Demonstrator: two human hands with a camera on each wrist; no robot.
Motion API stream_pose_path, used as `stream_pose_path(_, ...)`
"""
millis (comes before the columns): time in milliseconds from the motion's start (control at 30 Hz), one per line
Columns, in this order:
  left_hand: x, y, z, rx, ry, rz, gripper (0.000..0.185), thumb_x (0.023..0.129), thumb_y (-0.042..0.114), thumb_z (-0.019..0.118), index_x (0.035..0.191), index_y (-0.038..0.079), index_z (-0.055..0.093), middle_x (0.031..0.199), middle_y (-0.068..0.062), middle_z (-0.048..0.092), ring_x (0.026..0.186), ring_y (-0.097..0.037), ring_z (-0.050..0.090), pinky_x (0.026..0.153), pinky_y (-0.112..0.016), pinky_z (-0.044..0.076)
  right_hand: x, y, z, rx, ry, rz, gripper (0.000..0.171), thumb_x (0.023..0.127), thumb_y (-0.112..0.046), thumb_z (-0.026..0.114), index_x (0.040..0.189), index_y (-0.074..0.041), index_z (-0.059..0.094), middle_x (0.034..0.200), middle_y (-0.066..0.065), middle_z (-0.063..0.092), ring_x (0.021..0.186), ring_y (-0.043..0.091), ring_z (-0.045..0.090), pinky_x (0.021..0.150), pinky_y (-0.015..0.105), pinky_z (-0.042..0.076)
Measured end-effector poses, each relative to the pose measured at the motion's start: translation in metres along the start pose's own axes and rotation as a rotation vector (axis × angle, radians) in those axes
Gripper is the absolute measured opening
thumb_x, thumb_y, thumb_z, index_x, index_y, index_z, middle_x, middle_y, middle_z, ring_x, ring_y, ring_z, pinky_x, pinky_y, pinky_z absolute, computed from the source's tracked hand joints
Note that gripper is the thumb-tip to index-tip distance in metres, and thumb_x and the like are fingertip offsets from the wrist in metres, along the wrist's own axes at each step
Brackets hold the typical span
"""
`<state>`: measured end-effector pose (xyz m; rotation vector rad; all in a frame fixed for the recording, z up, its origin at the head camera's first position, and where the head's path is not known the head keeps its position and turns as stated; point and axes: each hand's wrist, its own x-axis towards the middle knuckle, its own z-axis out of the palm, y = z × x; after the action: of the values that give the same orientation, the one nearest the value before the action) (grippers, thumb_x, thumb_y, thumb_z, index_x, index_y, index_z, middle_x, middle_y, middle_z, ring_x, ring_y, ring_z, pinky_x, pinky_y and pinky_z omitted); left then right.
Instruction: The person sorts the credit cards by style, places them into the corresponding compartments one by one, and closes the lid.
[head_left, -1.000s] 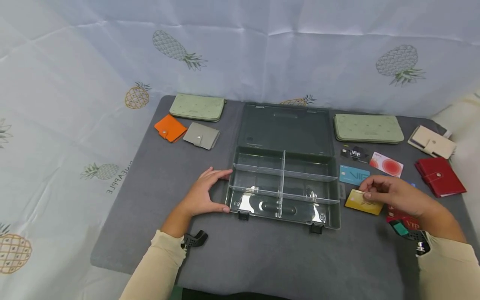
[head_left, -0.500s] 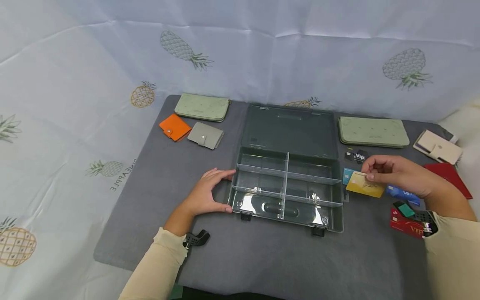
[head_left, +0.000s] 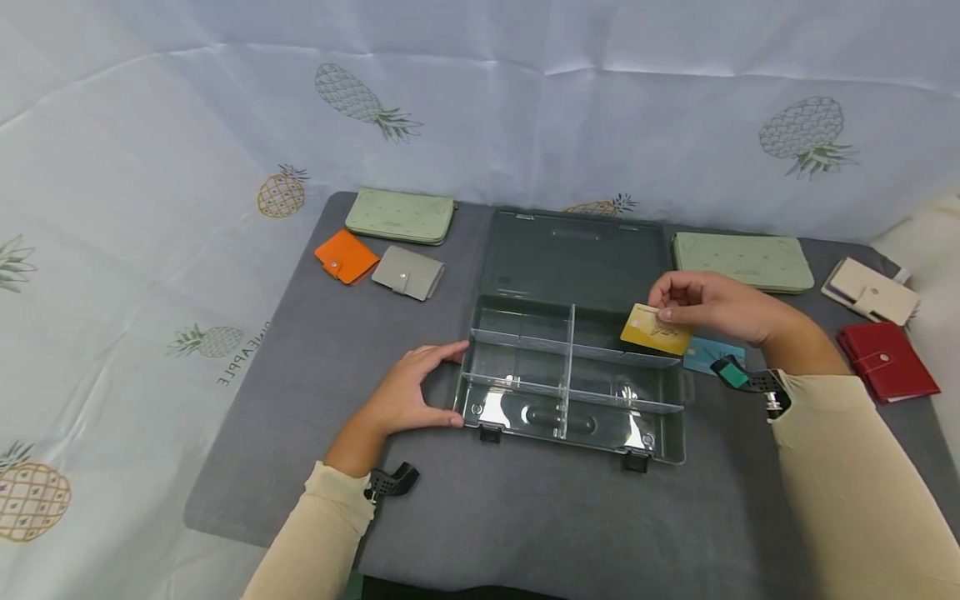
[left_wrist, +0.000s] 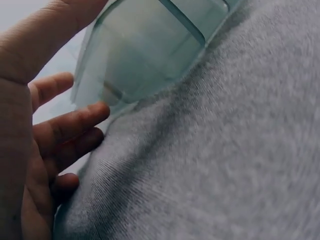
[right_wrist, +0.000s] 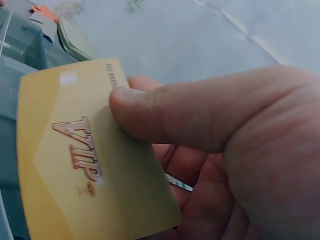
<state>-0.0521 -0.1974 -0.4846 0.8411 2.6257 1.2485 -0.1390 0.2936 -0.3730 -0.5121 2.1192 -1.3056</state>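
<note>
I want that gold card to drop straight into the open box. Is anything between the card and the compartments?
Nothing visible blocks it. The right hand pinches the gold card above the box's right rear compartment; the lid lies open behind, and the compartments look empty.

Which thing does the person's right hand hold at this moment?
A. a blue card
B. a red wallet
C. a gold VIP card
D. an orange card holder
C: the right hand pinches the gold VIP card between thumb and fingers over the open clear box; the right wrist view shows the letters VIP on it.
</note>
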Motion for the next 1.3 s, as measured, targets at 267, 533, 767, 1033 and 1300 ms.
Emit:
stream_pose_path(267, -0.001, 0.006, 0.003, -0.111, 0.025, 0.024, 0.101, 0.071, 0.033, 0.099, 0.159, 0.016, 0.053, 0.144, -0.004, 0.059, 0.102, -0.017, 0.062, 0.080, -0.034, 0.049, 0.039, -0.026, 0.016, 0.020, 0.009, 0.044, 0.019, 0.108, -0.012, 0.066, 0.120, 0.002, 0.060, 0.108, 0.019, 0.064, 0.094, 0.031, 0.064, 0.078, 0.038, 0.059)
stream_pose_path(533, -0.003, 0.006, 0.006, -0.215, 0.038, 0.037, 0.100, 0.072, 0.022, 0.101, 0.159, 0.012, 0.052, 0.135, -0.009, 0.061, 0.090, -0.019, 0.062, 0.079, -0.032, 0.054, 0.083, -0.040, 0.042, -0.035, 0.014, -0.030, 0.013, 0.107, -0.007, 0.066, 0.119, -0.001, 0.065, 0.104, 0.016, 0.066, 0.092, 0.030, 0.063, 0.078, 0.035, 0.056)
stream_pose_path(767, -0.001, 0.001, 0.009, -0.222, 0.046, 0.057, 0.100, 0.074, 0.034, 0.101, 0.159, 0.014, 0.053, 0.133, -0.008, 0.063, 0.091, -0.018, 0.064, 0.080, -0.032, 0.055, 0.115, -0.042, 0.066, -0.050, 0.084, -0.088, 0.014, 0.106, -0.007, 0.068, 0.119, -0.001, 0.070, 0.104, 0.014, 0.068, 0.092, 0.026, 0.062, 0.078, 0.031, 0.054)
stream_pose_path(1033, -0.001, 0.002, 0.010, -0.219, 0.043, 0.066, 0.099, 0.076, 0.041, 0.100, 0.159, 0.015, 0.053, 0.138, -0.007, 0.061, 0.096, -0.017, 0.064, 0.079, -0.030, 0.055, 0.133, -0.048, 0.096, -0.143, 0.189, -0.051, 0.013, 0.101, -0.013, 0.076, 0.113, -0.009, 0.080, 0.100, 0.006, 0.072, 0.089, 0.024, 0.064, 0.077, 0.035, 0.053)
stream_pose_path(1300, 0.000, 0.000, 0.011, -0.215, 0.045, 0.072, 0.101, 0.071, 0.023, 0.102, 0.159, 0.014, 0.053, 0.136, -0.009, 0.062, 0.095, -0.019, 0.064, 0.077, -0.032, 0.055, 0.138, -0.049, 0.126, -0.293, 0.201, -0.077, 0.012, 0.100, -0.017, 0.079, 0.111, -0.017, 0.083, 0.094, -0.004, 0.078, 0.082, 0.017, 0.069, 0.076, 0.041, 0.055)
